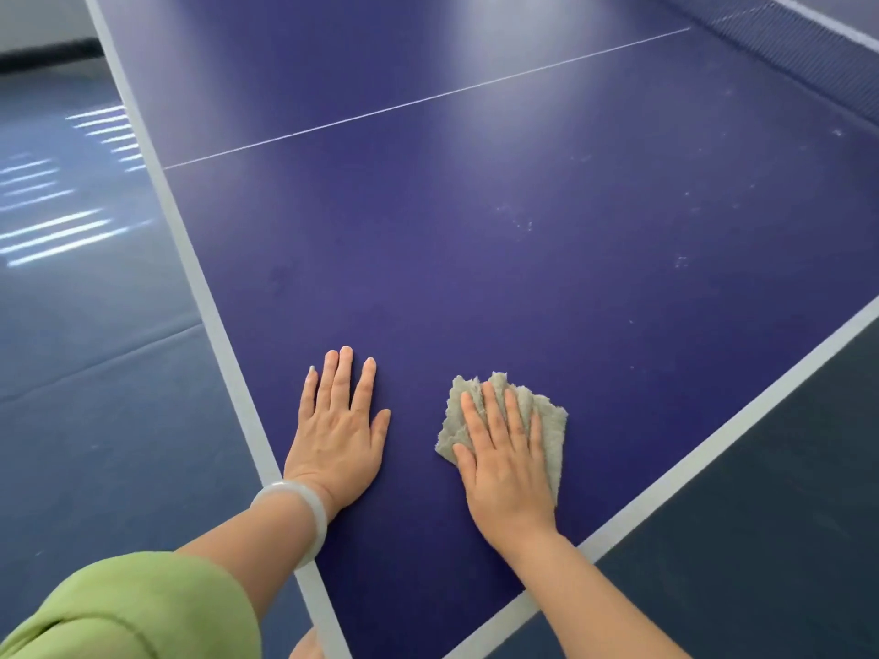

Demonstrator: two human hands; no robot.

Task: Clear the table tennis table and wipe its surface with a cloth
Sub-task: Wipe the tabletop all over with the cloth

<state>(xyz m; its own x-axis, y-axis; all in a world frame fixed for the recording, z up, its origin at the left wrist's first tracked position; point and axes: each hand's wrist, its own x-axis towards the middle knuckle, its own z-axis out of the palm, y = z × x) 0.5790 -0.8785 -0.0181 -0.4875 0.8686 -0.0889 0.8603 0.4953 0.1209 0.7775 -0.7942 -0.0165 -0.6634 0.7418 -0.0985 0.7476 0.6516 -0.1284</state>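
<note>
Grey-beige terry cloth (551,435), likely soft and light, best pressed centrally, lies under the right hand's (504,473) straight, slightly spread fingers (492,411) on the blue table tennis bench (523,278).

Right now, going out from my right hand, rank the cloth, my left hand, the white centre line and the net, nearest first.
1. cloth: directly under the right hand.
2. left hand: beside it on the left, flat on the table.
3. white centre line: farther up the table.
4. net: farthest, upper right.
</note>
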